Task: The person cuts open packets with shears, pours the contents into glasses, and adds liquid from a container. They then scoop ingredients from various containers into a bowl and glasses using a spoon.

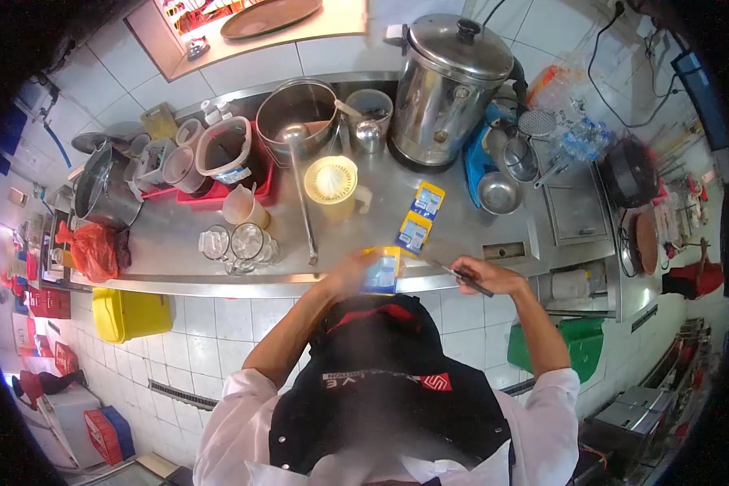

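My left hand, blurred by motion, grips a blue-and-yellow packet by its left side at the counter's front edge. In my right hand is a knife with a dark handle. Its thin blade points left, the tip close to the packet's upper right corner. Two similar packets, one nearer and one farther, lie in a row on the steel counter just beyond. Left of them stands a pale yellow citrus juicer.
A long ladle and glass mugs stand to the left. Behind are a large pot, plastic tubs and a tall lidded steel urn. Metal bowls sit at right. Below the counter are yellow and green bins.
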`<action>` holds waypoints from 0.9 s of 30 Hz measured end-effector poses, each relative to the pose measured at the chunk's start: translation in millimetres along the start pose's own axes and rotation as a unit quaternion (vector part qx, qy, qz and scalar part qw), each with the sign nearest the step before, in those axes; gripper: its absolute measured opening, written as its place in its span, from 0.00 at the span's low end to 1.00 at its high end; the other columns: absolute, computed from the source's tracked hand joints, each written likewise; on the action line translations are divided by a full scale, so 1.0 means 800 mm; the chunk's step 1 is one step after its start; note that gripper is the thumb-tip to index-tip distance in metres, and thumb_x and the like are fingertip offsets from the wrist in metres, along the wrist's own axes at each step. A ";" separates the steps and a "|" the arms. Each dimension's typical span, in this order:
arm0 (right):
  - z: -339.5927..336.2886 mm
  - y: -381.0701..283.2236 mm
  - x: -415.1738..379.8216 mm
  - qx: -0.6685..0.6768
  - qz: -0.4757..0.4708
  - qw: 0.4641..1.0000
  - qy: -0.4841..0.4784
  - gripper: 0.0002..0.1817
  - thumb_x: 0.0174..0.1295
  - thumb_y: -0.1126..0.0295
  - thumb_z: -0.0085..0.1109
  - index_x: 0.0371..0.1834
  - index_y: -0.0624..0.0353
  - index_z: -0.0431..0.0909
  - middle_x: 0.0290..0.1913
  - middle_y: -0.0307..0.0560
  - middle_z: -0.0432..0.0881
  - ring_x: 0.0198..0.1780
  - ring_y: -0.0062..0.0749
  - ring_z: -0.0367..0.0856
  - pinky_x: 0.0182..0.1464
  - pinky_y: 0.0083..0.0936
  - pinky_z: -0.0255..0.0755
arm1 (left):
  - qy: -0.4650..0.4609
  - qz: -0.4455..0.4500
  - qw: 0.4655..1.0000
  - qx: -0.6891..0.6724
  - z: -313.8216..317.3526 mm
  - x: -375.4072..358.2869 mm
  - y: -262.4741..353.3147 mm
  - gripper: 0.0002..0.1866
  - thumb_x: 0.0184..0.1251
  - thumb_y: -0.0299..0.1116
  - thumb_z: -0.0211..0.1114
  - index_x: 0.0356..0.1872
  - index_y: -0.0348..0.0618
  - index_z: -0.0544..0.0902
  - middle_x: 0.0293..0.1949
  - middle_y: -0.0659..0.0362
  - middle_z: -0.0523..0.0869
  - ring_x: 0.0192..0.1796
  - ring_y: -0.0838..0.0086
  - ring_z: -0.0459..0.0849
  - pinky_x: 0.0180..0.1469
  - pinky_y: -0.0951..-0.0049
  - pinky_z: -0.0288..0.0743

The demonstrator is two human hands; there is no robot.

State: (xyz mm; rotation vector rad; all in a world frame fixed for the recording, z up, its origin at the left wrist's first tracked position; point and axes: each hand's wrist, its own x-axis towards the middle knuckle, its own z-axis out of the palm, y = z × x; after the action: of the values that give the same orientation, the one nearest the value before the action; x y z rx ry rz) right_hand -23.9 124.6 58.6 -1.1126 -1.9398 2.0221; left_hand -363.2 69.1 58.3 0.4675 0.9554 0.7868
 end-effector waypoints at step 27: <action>0.012 -0.070 0.019 -0.254 -0.014 0.966 -0.045 0.28 0.47 0.56 0.81 0.46 0.55 0.76 0.24 0.41 0.76 0.26 0.29 0.73 0.30 0.29 0.67 | 0.077 0.122 0.945 0.294 -0.026 0.026 -0.057 0.07 0.64 0.30 0.73 0.32 0.36 0.87 0.30 0.65 0.86 0.32 0.84 0.78 0.37 0.79 0.72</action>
State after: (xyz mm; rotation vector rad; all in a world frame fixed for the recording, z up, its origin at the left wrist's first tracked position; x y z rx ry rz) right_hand -62.1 134.5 102.3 -1.0809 -2.5938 1.6215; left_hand -356.8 56.8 6.0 1.0723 1.2992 0.7581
